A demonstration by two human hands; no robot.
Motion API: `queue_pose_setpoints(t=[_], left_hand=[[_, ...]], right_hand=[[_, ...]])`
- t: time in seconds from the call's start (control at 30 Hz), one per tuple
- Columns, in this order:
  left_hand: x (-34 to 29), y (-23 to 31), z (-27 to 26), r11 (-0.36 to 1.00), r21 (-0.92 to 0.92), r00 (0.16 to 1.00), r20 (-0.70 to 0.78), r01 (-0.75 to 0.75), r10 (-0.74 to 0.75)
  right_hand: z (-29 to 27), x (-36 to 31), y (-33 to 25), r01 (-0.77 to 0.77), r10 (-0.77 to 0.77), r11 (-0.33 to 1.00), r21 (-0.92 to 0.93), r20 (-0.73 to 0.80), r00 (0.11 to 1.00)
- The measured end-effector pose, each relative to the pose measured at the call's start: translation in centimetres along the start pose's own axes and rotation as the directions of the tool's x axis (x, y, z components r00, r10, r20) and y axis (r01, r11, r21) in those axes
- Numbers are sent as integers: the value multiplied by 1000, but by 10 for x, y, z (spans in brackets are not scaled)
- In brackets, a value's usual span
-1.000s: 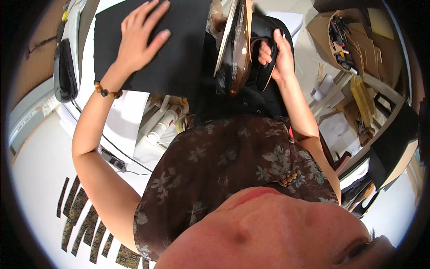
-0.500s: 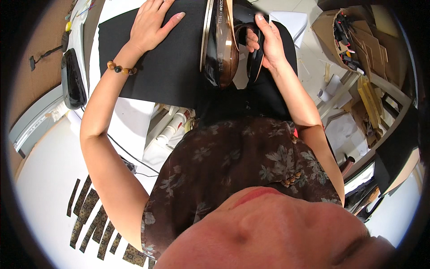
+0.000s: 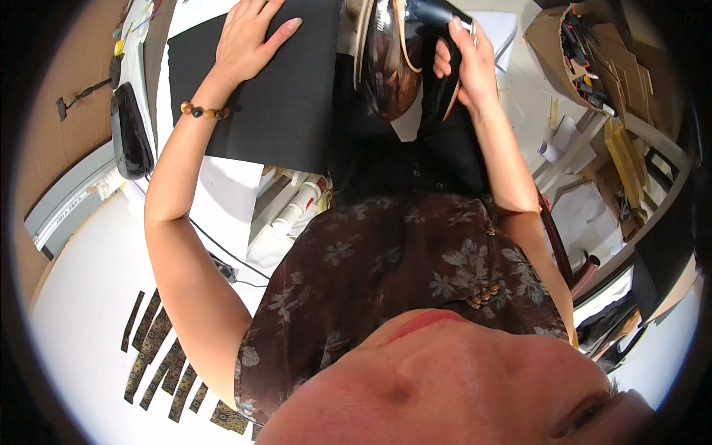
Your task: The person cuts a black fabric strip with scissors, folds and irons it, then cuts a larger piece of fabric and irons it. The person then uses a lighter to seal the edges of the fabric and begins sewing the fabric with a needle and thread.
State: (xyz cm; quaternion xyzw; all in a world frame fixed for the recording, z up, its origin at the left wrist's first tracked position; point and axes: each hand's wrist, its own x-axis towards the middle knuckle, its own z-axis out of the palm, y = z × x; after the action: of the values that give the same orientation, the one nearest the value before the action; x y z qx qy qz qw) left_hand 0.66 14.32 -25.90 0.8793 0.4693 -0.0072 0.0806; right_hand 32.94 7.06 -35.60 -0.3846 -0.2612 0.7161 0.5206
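My left hand [image 3: 248,41] lies flat, its fingers and thumb spread, on a black sheet of cloth or board [image 3: 289,111]; I cannot tell which material. A clothes iron [image 3: 398,55] with a dark, glossy body and a pale soleplate edge is held up on its side, beside the sheet's right edge. Round its handle my right hand [image 3: 473,63] is closed, thumb on top near the rear. The far end of the iron runs out at the top of the picture.
White paper [image 3: 222,196] sticks out under the black sheet. A black glossy case [image 3: 133,130] stands at the left with a cable. Patterned dark strips [image 3: 152,356] lie at the lower left. At the right are a cardboard box [image 3: 549,37] of tools and a shelf with paper rolls [image 3: 560,141].
The iron in my right hand has shifted right and away from me, off the black sheet's edge, and tilted. My left hand stays flat in place. The view has shifted slightly.
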Motion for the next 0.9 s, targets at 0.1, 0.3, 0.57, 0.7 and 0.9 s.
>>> queue_pose_setpoints(t=[0.1,0.3,0.57,0.7,0.9], left_hand=[[2,-1,0,1000,7,1000,6,-15,15],[4,0,1,1000,17,1000,13,-16,16],[4,0,3,1000,-6,1000,23,-14,15],[3,-6,6,999,8,999,17,-32,32],[5,-6,6,999,13,999,7,-40,40]], right_hand=[[12,25,-27,9,-6,993,-115,22,1000],[36,54,-51,230,-192,882,-410,131,973],[53,51,-78,404,-358,585,-703,223,907],[56,39,-75,456,-389,613,-645,257,885],[61,49,-82,448,-407,576,-684,236,882]])
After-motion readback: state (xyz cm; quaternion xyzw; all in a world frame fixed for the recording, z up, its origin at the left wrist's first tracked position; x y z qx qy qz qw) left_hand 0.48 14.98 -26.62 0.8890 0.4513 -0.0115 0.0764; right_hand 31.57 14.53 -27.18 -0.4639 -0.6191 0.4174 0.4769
